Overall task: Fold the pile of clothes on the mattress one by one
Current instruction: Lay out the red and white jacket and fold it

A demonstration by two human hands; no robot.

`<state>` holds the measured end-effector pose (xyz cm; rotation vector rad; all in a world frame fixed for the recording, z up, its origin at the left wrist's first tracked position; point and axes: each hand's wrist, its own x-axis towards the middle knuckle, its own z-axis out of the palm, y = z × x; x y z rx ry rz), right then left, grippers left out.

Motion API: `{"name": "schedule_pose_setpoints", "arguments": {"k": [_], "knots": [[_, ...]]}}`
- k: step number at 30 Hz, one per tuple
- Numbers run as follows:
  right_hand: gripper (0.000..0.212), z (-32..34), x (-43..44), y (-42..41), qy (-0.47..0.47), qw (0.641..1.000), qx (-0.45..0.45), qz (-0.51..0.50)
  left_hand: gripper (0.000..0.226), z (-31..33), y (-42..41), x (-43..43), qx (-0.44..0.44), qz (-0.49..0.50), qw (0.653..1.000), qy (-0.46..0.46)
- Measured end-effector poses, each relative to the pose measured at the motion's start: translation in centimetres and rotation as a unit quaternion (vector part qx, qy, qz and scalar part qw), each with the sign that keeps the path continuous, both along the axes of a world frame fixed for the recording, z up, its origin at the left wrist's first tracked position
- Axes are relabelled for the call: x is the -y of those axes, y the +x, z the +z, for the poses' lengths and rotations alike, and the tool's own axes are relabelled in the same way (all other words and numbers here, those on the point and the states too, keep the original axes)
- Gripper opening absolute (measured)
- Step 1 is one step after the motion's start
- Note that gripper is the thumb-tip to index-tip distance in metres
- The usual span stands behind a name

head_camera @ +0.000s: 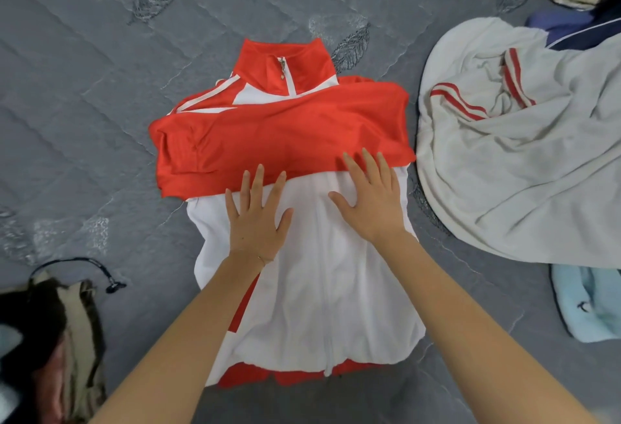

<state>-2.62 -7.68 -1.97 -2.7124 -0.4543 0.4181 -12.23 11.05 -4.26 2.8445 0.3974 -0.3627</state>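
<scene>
Red-white zip jacket [302, 272] flat on grey mattress [84, 104], red sleeves folded across chest, left hand [257, 218] and right hand [369, 201] pressing flat, fingers spread, grasping nothing

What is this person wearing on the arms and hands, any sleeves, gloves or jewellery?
No sleeves or gloves show: the left hand and right hand are bare, as are the forearms up to the picture's edge. A thin bracelet circles the left wrist. I see no rings or watch.

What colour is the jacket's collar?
Red, with a white zip, on the jacket collar; head view.
</scene>
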Motion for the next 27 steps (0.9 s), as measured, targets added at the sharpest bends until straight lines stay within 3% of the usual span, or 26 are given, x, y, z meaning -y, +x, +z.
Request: {"name": "schedule_pose_setpoints", "arguments": {"k": [8, 20, 24, 27], "knots": [[0.071, -1.1, 0.9, -5.3, -0.008, 1.000, -0.014, -0.010, 0.060, -0.7, -4.6, -0.4, -0.016, 0.007, 1.000, -0.014], [0.083, -2.9, 5.9, -17.0, -0.104, 0.985, -0.127, -0.047, 0.064, -1.7, -15.2, -0.4, -0.115, 0.022, 0.993, -0.027], [0.075, -2.9, 6.8, -18.4, -0.149, 0.981, -0.123, -0.007, 0.062, -1.7, -17.4, 0.1, -0.117, 0.028, 0.992, -0.050], [0.070, -1.9, 6.9, -18.7, -0.117, 0.988, -0.093, -0.042, 0.063, -0.9, -19.3, 0.6, -0.098, 0.083, 0.987, -0.097]]}}
